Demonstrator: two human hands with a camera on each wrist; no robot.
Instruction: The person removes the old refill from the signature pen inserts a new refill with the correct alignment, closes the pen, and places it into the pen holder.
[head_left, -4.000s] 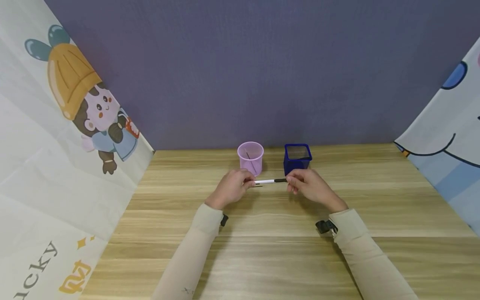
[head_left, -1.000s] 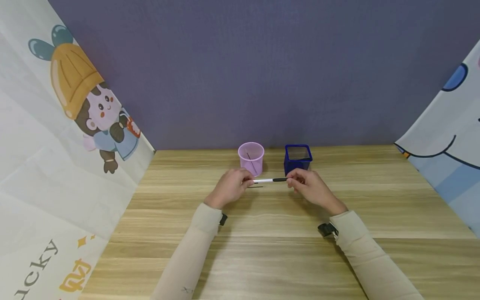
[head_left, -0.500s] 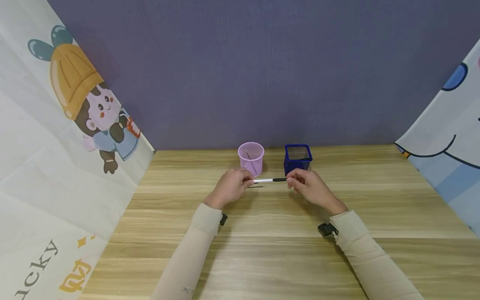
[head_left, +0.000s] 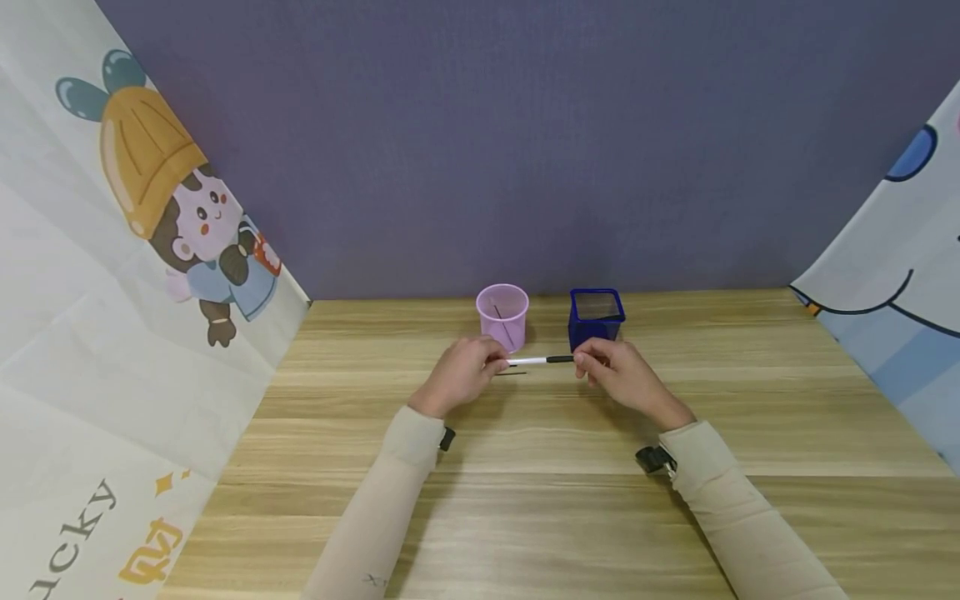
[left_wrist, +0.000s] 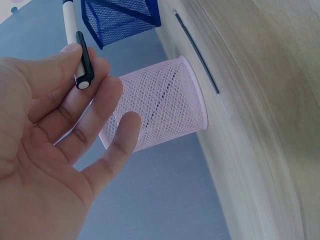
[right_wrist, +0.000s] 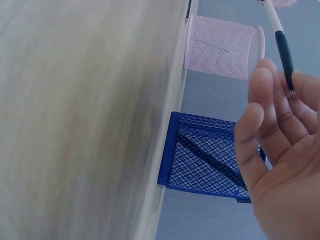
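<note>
A ballpoint pen with a white barrel and black grip section is held level between both hands, above the table. My left hand pinches its clip end between thumb and fingers; the black clip shows in the left wrist view. At the pen's tip end, the thumb and fingers of my right hand pinch the black grip section. On the table below lies a thin dark pen refill, partly hidden by my left hand in the head view. The other fingers of both hands are loosely bent.
Behind the left hand stands a pink mesh pen cup with a thin dark stick inside. A square blue mesh pen holder beside it contains a long dark object. A dark blue-grey panel rises behind the wooden table.
Both hands and the pen stay almost where they were. Compared with four seconds ago, the head view has shifted slightly and the right hand's lower fingers are tucked in more.
</note>
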